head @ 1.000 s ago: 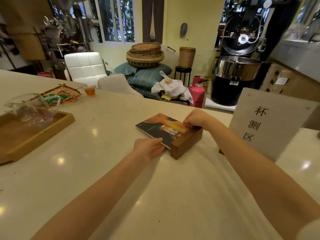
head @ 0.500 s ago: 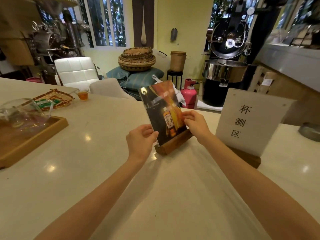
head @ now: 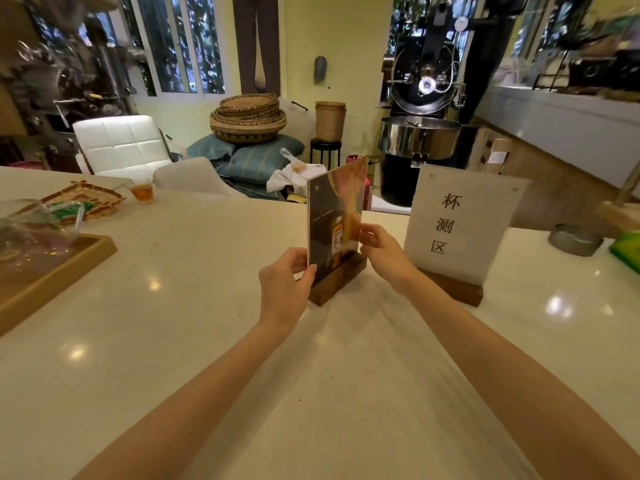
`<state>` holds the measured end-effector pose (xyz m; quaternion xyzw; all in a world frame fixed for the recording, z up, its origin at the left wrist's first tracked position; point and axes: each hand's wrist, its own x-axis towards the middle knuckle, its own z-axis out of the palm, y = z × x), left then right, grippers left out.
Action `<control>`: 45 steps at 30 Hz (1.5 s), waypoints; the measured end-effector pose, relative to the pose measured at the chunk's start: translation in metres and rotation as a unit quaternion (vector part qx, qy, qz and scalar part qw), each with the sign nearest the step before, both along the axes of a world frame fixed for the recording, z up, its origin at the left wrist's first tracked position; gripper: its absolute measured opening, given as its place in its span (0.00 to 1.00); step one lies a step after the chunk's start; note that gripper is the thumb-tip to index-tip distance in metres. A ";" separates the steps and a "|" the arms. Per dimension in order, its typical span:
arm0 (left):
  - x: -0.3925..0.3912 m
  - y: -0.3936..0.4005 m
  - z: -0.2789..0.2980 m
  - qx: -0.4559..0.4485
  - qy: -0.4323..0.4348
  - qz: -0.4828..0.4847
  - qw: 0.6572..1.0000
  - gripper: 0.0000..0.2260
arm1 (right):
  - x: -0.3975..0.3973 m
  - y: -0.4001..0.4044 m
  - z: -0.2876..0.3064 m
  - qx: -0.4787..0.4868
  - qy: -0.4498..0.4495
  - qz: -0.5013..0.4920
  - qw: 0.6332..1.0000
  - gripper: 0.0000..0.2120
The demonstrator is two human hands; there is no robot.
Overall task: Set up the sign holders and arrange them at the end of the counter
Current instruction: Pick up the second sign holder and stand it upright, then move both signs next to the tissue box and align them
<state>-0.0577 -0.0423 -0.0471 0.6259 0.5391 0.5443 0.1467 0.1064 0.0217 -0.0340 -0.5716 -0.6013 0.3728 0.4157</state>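
A sign holder with a dark and orange bottle picture (head: 334,216) stands upright in its brown wooden base (head: 337,280) on the white counter (head: 194,306). My left hand (head: 285,284) pinches the panel's lower left edge. My right hand (head: 382,252) holds its right edge just above the base. Right beside it, a second sign holder with a white panel of black characters (head: 457,223) stands on its own wooden base (head: 457,289), untouched.
A wooden tray (head: 52,271) with glassware lies at the left, with a woven basket (head: 86,200) and a small glass of amber drink (head: 142,192) behind it. A grey metal dish (head: 575,239) and a green object (head: 627,249) sit at the far right. The counter's far edge runs just behind the signs.
The picture sign lay flat on the counter; both hands have tipped it up until it stands vertical on its base beside the white sign.
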 end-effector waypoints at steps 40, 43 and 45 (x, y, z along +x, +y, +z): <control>0.042 -0.006 -0.009 -0.036 0.053 -0.102 0.993 0.06 | 0.126 -0.096 -0.018 0.152 -0.084 -0.287 0.942 0.04; 0.054 -0.009 -0.011 -0.030 0.037 -0.133 0.990 0.05 | 0.122 -0.099 -0.020 0.158 -0.085 -0.310 0.934 0.03; 0.062 -0.012 -0.011 -0.026 0.030 -0.144 0.989 0.06 | 0.122 -0.103 -0.022 0.157 -0.089 -0.328 0.927 0.04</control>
